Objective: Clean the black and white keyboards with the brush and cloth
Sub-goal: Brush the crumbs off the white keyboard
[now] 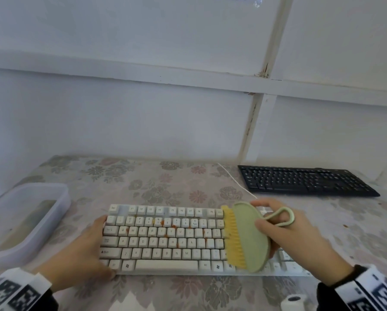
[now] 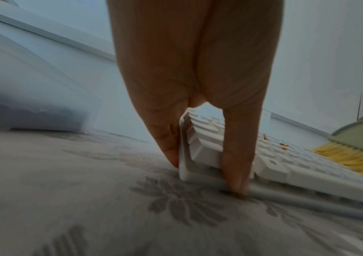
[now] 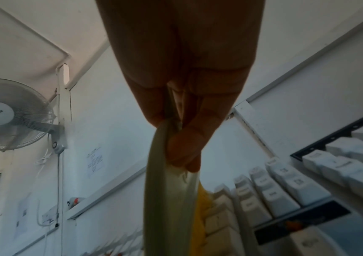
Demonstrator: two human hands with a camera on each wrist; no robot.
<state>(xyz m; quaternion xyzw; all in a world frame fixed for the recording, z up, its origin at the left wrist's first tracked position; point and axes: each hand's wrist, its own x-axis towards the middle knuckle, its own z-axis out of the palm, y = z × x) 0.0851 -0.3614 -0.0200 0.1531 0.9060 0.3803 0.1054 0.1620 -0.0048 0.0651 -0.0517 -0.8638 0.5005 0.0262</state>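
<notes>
the white keyboard [image 1: 163,239] is lying flat on the floral tablecloth [image 1: 188,292], in the middle of the table and close to the near edge. small orange-brown crumbs [image 1: 165,223] are sitting scattered across its upper letter and number rows.

the person's left hand [image 1: 84,245] is bracing the keyboard's left end, at about nine o'clock from its centre. the left wrist view is showing the fingers [image 2: 167,138] lying straight against the end wall and the thumb [image 2: 237,155] coming down across the near corner to the cloth, so the hand is pinching that corner between them.

the right hand [image 1: 293,239] is gripping the brush [image 1: 248,236], a pale green oval body with yellow bristles [image 1: 234,239] and a thin loop handle [image 1: 280,217]. the thumb is lying on the green back and the fingers are curling around the far edge. the brush is standing tilted on edge, bristles facing nine o'clock and touching the keys at the right end of the main block, at three o'clock from the keyboard's centre.

the black keyboard [image 1: 306,181] is resting at about two o'clock, well apart from the white one, near the wall [image 1: 143,108]. a white cable [image 1: 235,180] is running between them.

a translucent plastic tub [image 1: 26,212] is sitting at nine o'clock, beside the left hand. a white roll [image 1: 293,301] is peeking in at five o'clock. no cloth for wiping is something i can make out.
</notes>
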